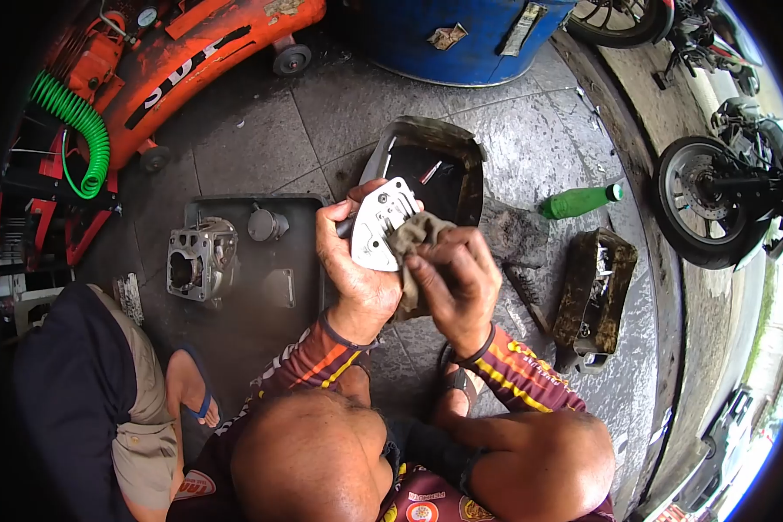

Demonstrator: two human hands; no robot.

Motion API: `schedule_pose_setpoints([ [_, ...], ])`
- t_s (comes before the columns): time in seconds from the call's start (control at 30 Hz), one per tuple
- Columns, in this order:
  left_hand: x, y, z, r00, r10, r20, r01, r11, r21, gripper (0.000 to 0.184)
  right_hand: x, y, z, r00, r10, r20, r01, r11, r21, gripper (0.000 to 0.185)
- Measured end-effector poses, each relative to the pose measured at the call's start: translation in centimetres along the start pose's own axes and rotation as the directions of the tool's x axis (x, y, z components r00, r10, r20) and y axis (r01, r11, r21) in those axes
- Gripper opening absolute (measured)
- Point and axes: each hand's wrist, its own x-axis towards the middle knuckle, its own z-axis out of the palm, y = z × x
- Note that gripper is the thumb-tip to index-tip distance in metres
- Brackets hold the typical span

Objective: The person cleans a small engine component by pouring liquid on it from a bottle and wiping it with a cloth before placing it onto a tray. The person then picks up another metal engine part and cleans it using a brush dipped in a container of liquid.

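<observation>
My left hand [352,278] is wrapped round a silver metal plate [377,228] with holes and slots, held up above the floor. Pinched in my right hand [461,283] is a grey-brown rag [419,233], which touches the plate's right side. Part of the rag hangs down between my hands. Behind them sits a dark, dirty open container [470,170] with a small slim item in it. To the left, a metal engine housing [202,261] and a round metal piece [267,224] lie on a dark tray [309,204].
A green bottle [578,202] lies on the floor at the right, near a grimy bin of small parts [618,261]. A red compressor [174,65] and a blue drum [409,43] stand behind. Another person's leg [152,383] is at the left. Motorcycles [700,196] stand at the right.
</observation>
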Motion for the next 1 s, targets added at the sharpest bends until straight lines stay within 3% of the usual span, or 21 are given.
schedule_pose_setpoints([
  [0.03, -0.7, 0.5, 0.8, 0.998, -0.048, -0.027, 0.051, 0.991, 0.125, 0.049, -0.5, -0.2, 0.3, 0.994, -0.094, 0.059, 0.091, 0.995, 0.046, 0.018],
  [0.07, -0.3, 0.7, 0.2, 0.994, -0.112, 0.015, 0.111, 0.992, 0.057, 0.050, -0.9, -0.5, 0.7, 0.983, -0.166, 0.084, 0.162, 0.986, 0.043, 0.017],
  [0.13, -0.2, 0.7, 0.0, 0.996, -0.086, -0.013, 0.087, 0.996, 0.028, 0.050, 0.0, -0.4, 0.2, 0.989, -0.090, 0.116, 0.091, 0.996, 0.002, 0.016],
  [0.2, -0.3, 0.6, 0.3, 0.998, -0.056, -0.034, 0.054, 0.998, -0.045, 0.051, 1.4, 1.1, -0.4, 0.998, -0.036, -0.047, 0.033, 0.997, -0.066, 0.017],
  [0.27, -0.5, 0.4, 0.6, 0.998, -0.024, -0.053, 0.017, 0.992, -0.128, 0.051, 0.7, 0.3, -0.6, 1.000, -0.017, 0.008, 0.017, 1.000, 0.005, 0.018],
  [0.33, -0.8, 0.4, 0.6, 0.998, 0.042, 0.043, -0.046, 0.993, 0.106, 0.049, -0.3, -1.1, -0.2, 0.986, -0.106, 0.126, 0.102, 0.994, 0.039, 0.016],
  [0.4, -0.9, 0.6, 0.4, 0.993, 0.009, 0.114, -0.016, 0.998, 0.067, 0.048, 0.3, -0.9, -0.5, 0.983, -0.127, 0.129, 0.123, 0.991, 0.045, 0.016],
  [0.47, -0.6, 0.5, -0.1, 0.996, 0.039, 0.080, -0.036, 0.998, -0.046, 0.049, 1.5, 0.7, -1.4, 0.995, 0.094, -0.034, -0.096, 0.993, -0.066, 0.016],
  [0.5, -1.4, 0.8, 0.2, 0.978, -0.098, 0.186, 0.123, 0.984, -0.127, 0.049, 2.5, 1.6, -2.2, 0.985, 0.173, -0.008, -0.172, 0.973, -0.152, 0.015],
  [0.53, -1.5, 0.5, 0.2, 0.961, -0.065, 0.267, 0.089, 0.993, -0.079, 0.049, 2.4, 2.6, -2.8, 0.986, 0.164, -0.037, -0.168, 0.967, -0.190, 0.013],
  [0.6, -1.1, 1.2, 0.7, 0.972, -0.094, 0.216, 0.117, 0.988, -0.097, 0.047, 2.1, 3.3, -3.5, 0.977, 0.061, -0.203, -0.057, 0.998, 0.024, 0.011],
  [0.67, -0.5, 1.4, -0.2, 0.984, -0.096, 0.148, 0.113, 0.987, -0.113, 0.047, 2.1, 0.6, -4.2, 0.963, 0.074, -0.260, -0.036, 0.989, 0.146, 0.014],
  [0.7, -0.6, 1.3, -0.2, 0.973, -0.114, 0.199, 0.139, 0.983, -0.117, 0.048, 2.3, 0.3, -4.3, 0.978, -0.104, -0.181, 0.111, 0.993, 0.030, 0.021],
  [0.73, -0.7, 1.4, -0.2, 0.967, -0.171, 0.187, 0.196, 0.973, -0.126, 0.048, 2.2, -0.6, -3.8, 0.994, -0.081, -0.068, 0.084, 0.995, 0.047, 0.031],
  [0.8, -1.0, 0.8, 0.8, 0.987, -0.115, 0.108, 0.122, 0.991, -0.059, 0.047, 1.8, -1.4, -1.9, 0.996, -0.062, 0.070, 0.067, 0.995, -0.078, 0.042],
  [0.87, -0.8, 0.6, 0.2, 0.963, -0.102, 0.251, 0.123, 0.990, -0.071, 0.047, 0.2, -0.6, -1.3, 0.968, 0.222, 0.121, -0.240, 0.956, 0.169, 0.047],
  [0.93, -1.2, 0.6, 0.5, 0.952, -0.102, 0.289, 0.131, 0.988, -0.084, 0.044, 0.2, -1.1, -1.2, 0.979, 0.179, 0.099, -0.192, 0.971, 0.142, 0.044],
  [1.0, -1.6, 0.7, 0.5, 0.944, -0.129, 0.304, 0.162, 0.983, -0.084, 0.043, 0.3, -2.0, -1.7, 0.941, 0.286, 0.178, -0.323, 0.918, 0.231, 0.040],
])
